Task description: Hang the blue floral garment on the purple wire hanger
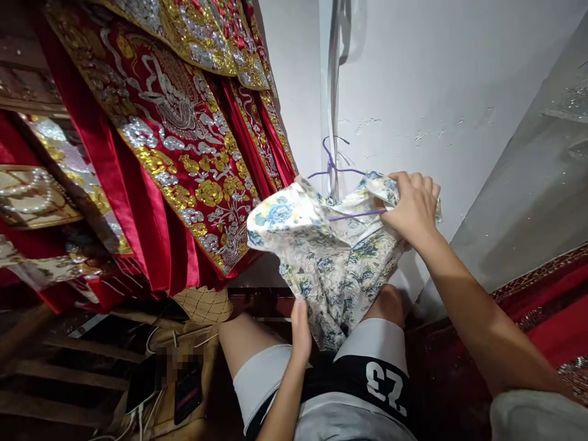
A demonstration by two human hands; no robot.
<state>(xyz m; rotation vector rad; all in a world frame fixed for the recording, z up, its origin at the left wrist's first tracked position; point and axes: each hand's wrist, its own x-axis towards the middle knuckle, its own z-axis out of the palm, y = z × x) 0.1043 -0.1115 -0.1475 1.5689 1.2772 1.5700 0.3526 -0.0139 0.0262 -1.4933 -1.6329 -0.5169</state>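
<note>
A white floral top [337, 263] with blue and yellow flowers spreads above my lap, its neckline open. A purple hanger [356, 215] runs inside its shoulders, and the hook stands up beyond the neckline. My right hand [416, 205] is closed around the top's right shoulder, at that end of the hanger; the thumb lies near the purple bar. Lower down, my left hand [301, 324] pinches the left side edge of the top, thumb in front. Its other fingers are mostly hidden by the cloth.
Red embroidered garments [184, 141] with gold and silver sequins hang at the left. Phones [188, 392] and cables lie on a wooden surface at lower left. A white wall [413, 79] stands ahead; red cloth [555, 306] is at right.
</note>
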